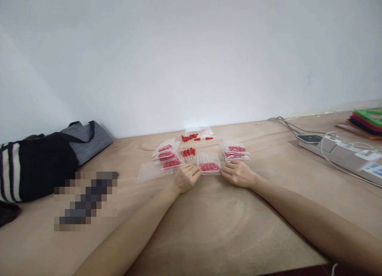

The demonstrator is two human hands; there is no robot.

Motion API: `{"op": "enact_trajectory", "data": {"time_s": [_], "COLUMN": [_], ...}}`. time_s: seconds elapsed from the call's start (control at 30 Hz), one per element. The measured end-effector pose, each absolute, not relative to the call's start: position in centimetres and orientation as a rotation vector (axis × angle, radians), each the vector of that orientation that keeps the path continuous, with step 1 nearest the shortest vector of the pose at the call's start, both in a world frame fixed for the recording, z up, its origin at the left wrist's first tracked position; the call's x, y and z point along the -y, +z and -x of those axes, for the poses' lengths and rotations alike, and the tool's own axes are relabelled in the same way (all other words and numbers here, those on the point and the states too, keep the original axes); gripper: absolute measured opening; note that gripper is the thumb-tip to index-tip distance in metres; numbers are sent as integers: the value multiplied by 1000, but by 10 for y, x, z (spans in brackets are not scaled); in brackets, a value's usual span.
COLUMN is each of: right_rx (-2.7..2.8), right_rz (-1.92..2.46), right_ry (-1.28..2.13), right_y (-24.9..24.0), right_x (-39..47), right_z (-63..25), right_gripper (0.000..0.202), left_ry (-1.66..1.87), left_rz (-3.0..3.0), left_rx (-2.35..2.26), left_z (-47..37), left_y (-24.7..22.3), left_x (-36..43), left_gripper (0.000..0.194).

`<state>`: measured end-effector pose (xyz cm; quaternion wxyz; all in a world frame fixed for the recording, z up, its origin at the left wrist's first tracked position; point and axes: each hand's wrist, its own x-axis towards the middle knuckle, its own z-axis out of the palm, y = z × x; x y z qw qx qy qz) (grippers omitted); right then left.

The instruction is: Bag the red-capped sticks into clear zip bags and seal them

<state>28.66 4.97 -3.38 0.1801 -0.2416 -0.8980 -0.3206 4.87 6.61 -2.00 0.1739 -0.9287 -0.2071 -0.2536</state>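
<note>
- The left hand point(186, 177) and the right hand point(238, 173) are resting on the wooden table point(209, 220), each one at one side of a small clear bag point(209, 163).
- This small clear bag is lying flat in the middle of the table, between the two hands; it is transparent, and inside it a row of red-tipped pieces with thin pale stems is showing.
- The fingers of the left hand are curling together and are pinching the left edge of the bag.
- The fingers of the right hand are touching the right edge of the bag; whether they are clamping it or only pressing on it, I cannot tell.
- Just left of the bag, loose red-tipped sticks point(189, 154) are lying on the table.
- Further left, a stack of filled bags point(167, 155) is lying, and at the right two more filled bags point(236, 151).
- On the far side, an open bag with scattered red caps point(195, 136) is lying near the wall.
- At the far left a striped cloth bag point(86, 138) is sitting, and at the far right a white power strip point(346, 154) with cables.
</note>
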Motion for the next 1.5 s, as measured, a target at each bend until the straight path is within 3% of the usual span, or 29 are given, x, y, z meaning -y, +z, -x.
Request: {"op": "enact_trajectory", "data": {"time_s": [0.23,0.5,1.5], "right_rx": [2358,2312,2253], "right_rz": [657,470,438], "right_ry": [-1029,-1030,-1094], "right_y": [-35,-33,-31], "right_x": [-47,-52,-54], "right_z": [-279,-269,-269], "right_gripper": [19,21,15], "left_ry": [-799,-907,-926], "left_rz": [2545,2473,2430], "left_rx": [464,402,347], "left_z": [-49,-53,-45], "left_y": [-18,-19,-23], "left_x": [-68,-68,-75], "left_gripper": [24,13,15]}}
